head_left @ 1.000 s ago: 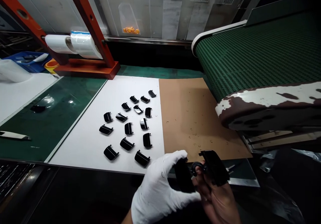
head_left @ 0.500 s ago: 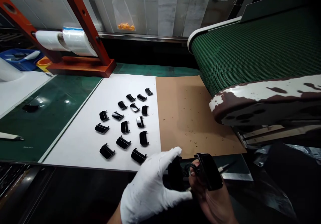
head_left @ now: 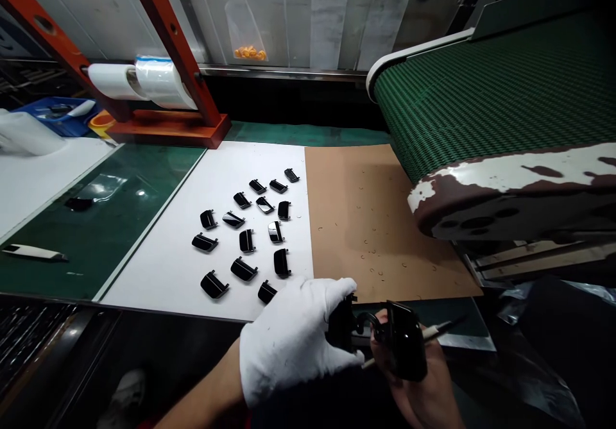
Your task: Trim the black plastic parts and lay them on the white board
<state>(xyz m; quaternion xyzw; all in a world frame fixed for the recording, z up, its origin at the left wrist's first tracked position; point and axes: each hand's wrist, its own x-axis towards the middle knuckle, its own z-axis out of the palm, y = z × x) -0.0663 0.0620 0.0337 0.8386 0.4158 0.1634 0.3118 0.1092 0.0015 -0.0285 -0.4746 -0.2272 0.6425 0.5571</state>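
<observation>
My left hand (head_left: 289,336), in a white glove, is shut on a glossy black plastic piece (head_left: 341,323). My bare right hand (head_left: 414,384) grips a second glossy black piece (head_left: 407,342). A curved black loop (head_left: 368,322) lies between the two pieces, and I cannot tell how it attaches. A slim white-handled tool (head_left: 436,329) passes behind the right-hand piece. Several similar black pieces (head_left: 247,240) lie spread on a white sheet (head_left: 158,269), and my gloved hand partly covers the nearest one (head_left: 266,292).
A brown card sheet (head_left: 366,224) with small curled shavings adjoins the white sheet. A green conveyor belt (head_left: 486,95) rises at the right. A knife (head_left: 33,252) lies on a green mat (head_left: 110,224). Film rolls (head_left: 144,83) sit on an orange stand behind.
My gloved hand has moved left and now partly covers the nearest black piece on the sheet. The two held pieces have turned slightly, and the view has shifted a little.
</observation>
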